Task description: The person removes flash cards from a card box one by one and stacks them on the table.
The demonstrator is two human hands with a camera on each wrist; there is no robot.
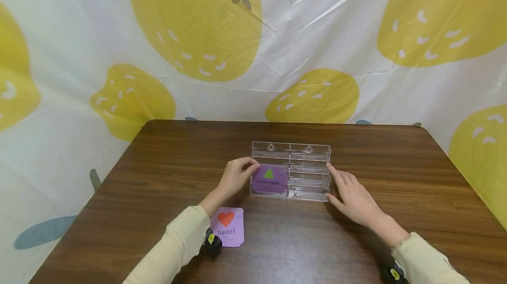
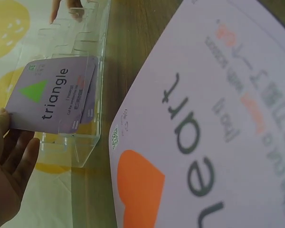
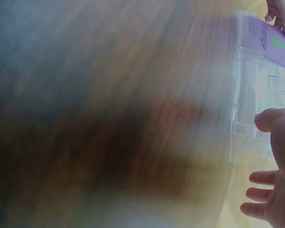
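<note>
My left hand (image 1: 233,180) pinches the upper left corner of a purple triangle card (image 1: 270,182), with a green triangle and printed word. The card stands in a lower left pocket of a clear plastic card rack (image 1: 309,187); another purple card (image 2: 89,102) shows behind it in the left wrist view. At the rack's right edge, my right hand (image 1: 352,196) touches the side with thumb and forefinger spread and fairly straight. Near my left forearm lies a stack of lilac cards, topped by a heart card (image 1: 226,226) with a red heart.
The rack stands on a brown wooden table (image 1: 301,240), its right-hand pockets holding no cards. Behind and beside the table hangs a white sheet (image 1: 222,99) printed with yellow fruit. A black wrist camera (image 1: 213,242) overlaps the heart card's edge.
</note>
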